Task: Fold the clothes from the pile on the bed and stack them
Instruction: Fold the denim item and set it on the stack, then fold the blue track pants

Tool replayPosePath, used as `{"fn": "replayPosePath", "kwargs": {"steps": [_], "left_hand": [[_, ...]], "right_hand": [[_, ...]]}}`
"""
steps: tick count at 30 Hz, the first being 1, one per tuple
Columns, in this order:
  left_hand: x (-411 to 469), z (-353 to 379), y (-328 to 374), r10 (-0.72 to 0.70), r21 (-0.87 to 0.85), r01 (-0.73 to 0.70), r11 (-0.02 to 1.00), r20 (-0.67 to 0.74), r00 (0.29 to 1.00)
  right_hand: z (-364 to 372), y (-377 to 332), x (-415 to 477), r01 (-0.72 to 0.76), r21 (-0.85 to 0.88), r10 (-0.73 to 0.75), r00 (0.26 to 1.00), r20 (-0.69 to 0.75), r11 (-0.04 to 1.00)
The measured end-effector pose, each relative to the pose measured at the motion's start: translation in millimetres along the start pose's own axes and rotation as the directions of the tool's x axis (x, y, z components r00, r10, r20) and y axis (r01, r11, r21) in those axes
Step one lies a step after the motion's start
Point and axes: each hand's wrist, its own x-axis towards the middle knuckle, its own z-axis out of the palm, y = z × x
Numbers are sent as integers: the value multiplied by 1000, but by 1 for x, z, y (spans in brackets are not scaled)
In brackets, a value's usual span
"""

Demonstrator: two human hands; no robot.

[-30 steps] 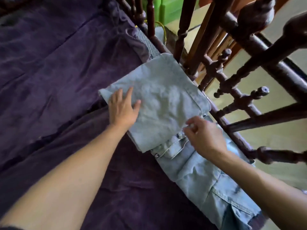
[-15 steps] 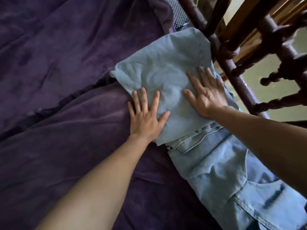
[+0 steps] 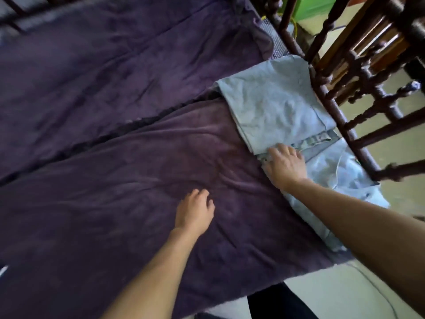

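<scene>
Denim jeans (image 3: pixel 273 104), right of frame, half folded | judged heavy, limp; best taken at waistband (image 3: pixel 319 139) | waistband is gripped by right hand (image 3: pixel 285 164) | nothing is held by left hand (image 3: pixel 195 212), loosely curled

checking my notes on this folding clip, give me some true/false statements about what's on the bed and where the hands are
1. The left hand holds the jeans. False: it is over the purple blanket and holds nothing.
2. The right hand is on the jeans near the waistband. True.
3. The jeans lie beside the wooden rail. True.
4. The jeans are black. False: they are light blue denim.
5. One part of the jeans is folded over the rest. True.
</scene>
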Motion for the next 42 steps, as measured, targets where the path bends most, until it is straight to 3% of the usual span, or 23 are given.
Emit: {"fn": "replayPosePath", "kwargs": {"steps": [6, 11, 17, 23, 30, 35, 38, 42], "left_hand": [[-180, -6, -119, -230, -52, 228, 972, -46, 972], [-321, -16, -210, -422, -69, 418, 906, -66, 904], [-423, -42, -287, -566, -175, 548, 818, -78, 821], [-438, -86, -350, -631, -251, 589, 768, -142, 762], [-432, -149, -484, -668, -241, 631, 738, -128, 733], [-440, -191, -576, -726, -294, 673, 679, -130, 676], [-448, -206, -620, -742, -311, 687, 657, -101, 663], [-449, -225, -692, -722, -332, 667, 667, -69, 688]], "right_hand": [[35, -140, -141, 227, 50, -231, 966, 114, 973], [37, -251, -232, 413, 35, -413, 896, 164, 910], [21, -349, -300, 566, 12, -555, 805, 209, 825], [18, -426, -297, 625, -32, -599, 760, 252, 780], [39, -579, -255, 634, -33, -594, 741, 314, 773], [48, -691, -260, 672, 30, -638, 687, 347, 740], [50, -751, -264, 688, 46, -653, 663, 366, 724], [57, -824, -262, 662, 26, -622, 688, 373, 749]]}}
